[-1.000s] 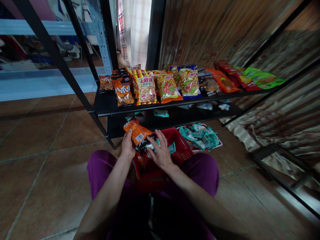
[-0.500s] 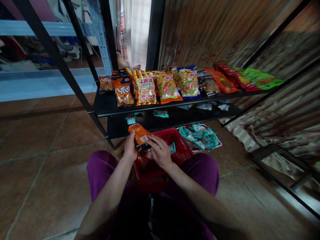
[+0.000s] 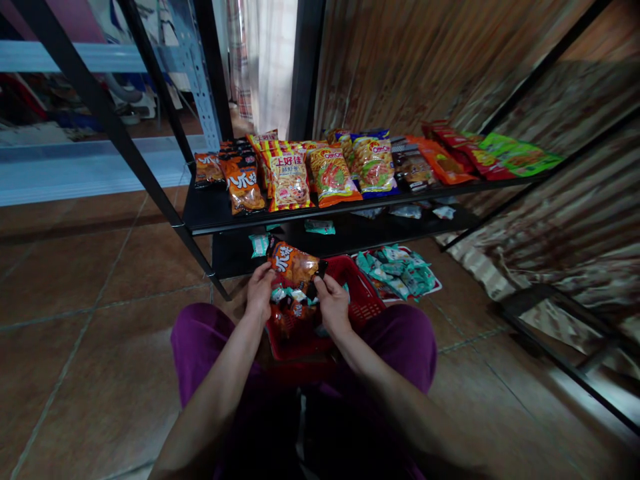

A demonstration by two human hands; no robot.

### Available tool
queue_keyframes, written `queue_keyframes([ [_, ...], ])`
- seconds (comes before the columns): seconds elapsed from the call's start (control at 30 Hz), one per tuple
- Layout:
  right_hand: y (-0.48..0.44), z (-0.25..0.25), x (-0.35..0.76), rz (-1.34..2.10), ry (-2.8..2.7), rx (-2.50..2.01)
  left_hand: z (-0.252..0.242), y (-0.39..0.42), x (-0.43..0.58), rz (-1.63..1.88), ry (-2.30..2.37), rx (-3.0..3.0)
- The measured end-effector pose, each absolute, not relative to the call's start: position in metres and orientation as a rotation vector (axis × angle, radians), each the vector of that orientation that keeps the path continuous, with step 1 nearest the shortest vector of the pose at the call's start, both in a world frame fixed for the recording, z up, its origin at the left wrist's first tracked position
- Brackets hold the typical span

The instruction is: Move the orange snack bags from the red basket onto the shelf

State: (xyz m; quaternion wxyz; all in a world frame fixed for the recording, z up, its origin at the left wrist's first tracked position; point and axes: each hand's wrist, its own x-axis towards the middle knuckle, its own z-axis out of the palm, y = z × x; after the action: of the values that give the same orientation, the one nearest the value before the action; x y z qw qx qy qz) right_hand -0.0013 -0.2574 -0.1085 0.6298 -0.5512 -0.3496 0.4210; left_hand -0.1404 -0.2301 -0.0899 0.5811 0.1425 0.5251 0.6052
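Observation:
An orange and black snack bag point(image 3: 296, 267) is stretched between my two hands, its printed front facing up. My left hand point(image 3: 260, 288) pinches its left end. At the opposite end my right hand point(image 3: 332, 303) grips the black edge between thumb and fingers. Just below the bag is a red plastic basket point(image 3: 367, 310) between my knees, holding more orange snack bags point(image 3: 293, 313) and some small teal packets. Part of the basket's contents is hidden by the bag and my hands.
A black shelf rack point(image 3: 225, 223) stands ahead, with a row of snack bags point(image 3: 289, 175) on its upper board. Small teal packets point(image 3: 320, 227) lie on its lower board. Right of the red basket sits another basket point(image 3: 438, 288) heaped with teal packets point(image 3: 397, 270).
The snack bag has been turned over, from its barcode side to its printed front, and now lies more sideways. My right hand has shifted to the bag's right end.

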Motion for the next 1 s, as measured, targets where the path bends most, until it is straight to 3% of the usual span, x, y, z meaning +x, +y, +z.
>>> queue_keyframes([
  [0.37, -0.270, -0.110, -0.006, 1.270, -0.401, -1.210, -0.094, -0.222, -0.142, 1.534, 1.274, 0.221],
  [1.0, -0.293, -0.123, -0.012, 1.373, -0.198, -1.227, -0.084, -0.203, -0.160, 1.448, 1.315, 0.102],
])
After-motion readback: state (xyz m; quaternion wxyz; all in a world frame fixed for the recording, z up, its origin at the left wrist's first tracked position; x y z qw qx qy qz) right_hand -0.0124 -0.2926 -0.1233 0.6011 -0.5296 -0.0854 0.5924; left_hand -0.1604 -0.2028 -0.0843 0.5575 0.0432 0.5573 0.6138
